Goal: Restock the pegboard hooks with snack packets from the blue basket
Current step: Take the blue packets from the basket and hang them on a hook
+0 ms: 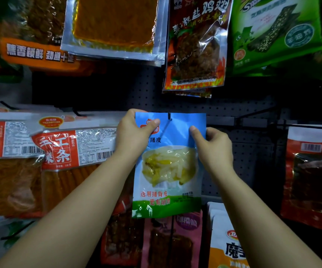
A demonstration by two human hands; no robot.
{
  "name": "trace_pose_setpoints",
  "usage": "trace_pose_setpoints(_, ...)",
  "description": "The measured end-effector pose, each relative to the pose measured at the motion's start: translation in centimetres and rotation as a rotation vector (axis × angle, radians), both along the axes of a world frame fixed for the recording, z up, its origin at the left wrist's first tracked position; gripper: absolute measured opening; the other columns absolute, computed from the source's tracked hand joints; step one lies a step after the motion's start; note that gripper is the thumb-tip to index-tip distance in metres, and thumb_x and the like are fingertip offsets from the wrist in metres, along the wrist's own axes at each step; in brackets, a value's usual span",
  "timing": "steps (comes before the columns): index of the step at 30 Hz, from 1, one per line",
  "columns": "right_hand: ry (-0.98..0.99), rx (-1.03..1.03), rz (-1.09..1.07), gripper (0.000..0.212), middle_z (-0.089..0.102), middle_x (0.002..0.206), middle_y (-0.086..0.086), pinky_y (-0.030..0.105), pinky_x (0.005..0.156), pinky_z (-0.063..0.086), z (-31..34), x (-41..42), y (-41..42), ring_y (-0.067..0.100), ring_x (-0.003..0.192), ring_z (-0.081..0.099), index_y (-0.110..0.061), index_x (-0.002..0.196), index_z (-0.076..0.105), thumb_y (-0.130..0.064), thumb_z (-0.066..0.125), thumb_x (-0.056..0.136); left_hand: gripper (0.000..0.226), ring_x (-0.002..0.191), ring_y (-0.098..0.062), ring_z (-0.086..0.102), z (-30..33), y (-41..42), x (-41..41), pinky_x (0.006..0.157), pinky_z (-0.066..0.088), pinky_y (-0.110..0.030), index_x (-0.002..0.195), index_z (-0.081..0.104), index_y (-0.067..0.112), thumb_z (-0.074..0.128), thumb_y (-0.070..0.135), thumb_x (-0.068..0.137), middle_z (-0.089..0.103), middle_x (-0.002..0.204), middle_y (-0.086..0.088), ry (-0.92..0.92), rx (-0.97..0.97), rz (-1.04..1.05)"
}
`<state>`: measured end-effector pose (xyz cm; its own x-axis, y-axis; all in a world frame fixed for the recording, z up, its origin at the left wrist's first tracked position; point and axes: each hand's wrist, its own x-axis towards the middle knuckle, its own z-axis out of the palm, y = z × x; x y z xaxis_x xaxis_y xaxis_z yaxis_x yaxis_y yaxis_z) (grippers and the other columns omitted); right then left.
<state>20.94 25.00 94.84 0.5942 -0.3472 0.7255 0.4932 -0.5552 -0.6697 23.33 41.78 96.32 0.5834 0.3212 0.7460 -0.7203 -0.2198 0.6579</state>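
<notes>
A blue snack packet (169, 165) with pale yellow contents hangs in front of the dark pegboard (129, 93). The hole at its top edge sits on a thin black hook (169, 118). My left hand (135, 132) pinches the packet's upper left corner, thumb on the front. At the packet's upper right edge, my right hand (210, 146) grips it with the thumb on the front. The blue basket is out of view.
Red-and-white noodle packets (73, 151) hang to the left. A red chicken-wing packet (195, 45) and a clear orange packet (115, 26) hang above, green seaweed packets (276, 33) upper right. Pink packets (171, 242) hang below, dark red ones (311, 176) at right.
</notes>
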Motion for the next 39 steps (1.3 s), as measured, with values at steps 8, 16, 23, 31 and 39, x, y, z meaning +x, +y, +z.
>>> trace_pose_setpoints(8,0.077,-0.134,-0.183,0.044,0.055,0.063,0.002,0.026,0.049,0.028,0.7,3.2,-0.3,0.023,0.060,0.051,-0.008,0.072,0.056,-0.049,0.052,0.090,0.025,0.082,-0.016,0.061,0.9,-0.8,2.5,0.077,0.055,-0.036,0.095,0.052,0.021,0.072,0.022,0.081,0.062,0.095,-0.002,0.062,0.067,0.108)
trace_pose_setpoints(16,-0.038,0.064,0.151,0.023,0.047,0.069,-0.009,0.021,0.053,0.037,-3.9,2.2,-1.1,0.001,0.057,0.046,-0.024,0.083,0.051,-0.041,0.068,0.083,0.041,0.094,-0.007,0.061,-4.0,-0.4,0.6,0.081,0.053,-0.034,0.108,0.043,0.030,0.072,0.021,0.081,0.059,0.096,0.019,0.093,0.106,-0.041)
trace_pose_setpoints(23,0.091,0.200,0.313,0.030,0.037,0.067,-0.005,0.012,0.049,0.033,-10.7,1.2,-1.2,-0.001,0.049,0.036,-0.023,0.101,0.049,-0.029,0.071,0.082,0.053,0.099,-0.011,0.064,-11.3,0.4,-1.9,0.085,0.054,-0.038,0.117,0.045,0.032,0.076,0.020,0.076,0.065,0.108,0.008,0.240,0.045,-0.138)
trace_pose_setpoints(31,0.131,0.186,0.242,0.025,0.045,0.055,-0.005,0.019,0.052,0.038,-12.0,1.9,-0.7,0.007,0.049,0.043,-0.024,0.081,0.046,-0.016,0.070,0.085,0.025,0.084,-0.019,0.065,-13.0,0.3,-0.5,0.074,0.054,-0.036,0.096,0.055,0.019,0.074,0.019,0.080,0.069,0.092,-0.004,0.334,0.043,0.021)
trace_pose_setpoints(39,0.229,0.284,0.267,0.022,0.045,0.057,0.000,0.026,0.058,0.037,-15.9,-1.9,-1.1,0.013,0.053,0.043,-0.020,0.080,0.048,-0.014,0.068,0.086,0.020,0.079,-0.016,0.064,-18.2,1.5,-3.6,0.069,0.050,-0.022,0.101,0.055,0.013,0.067,0.012,0.085,0.063,0.082,-0.001,0.487,-0.058,-0.158)
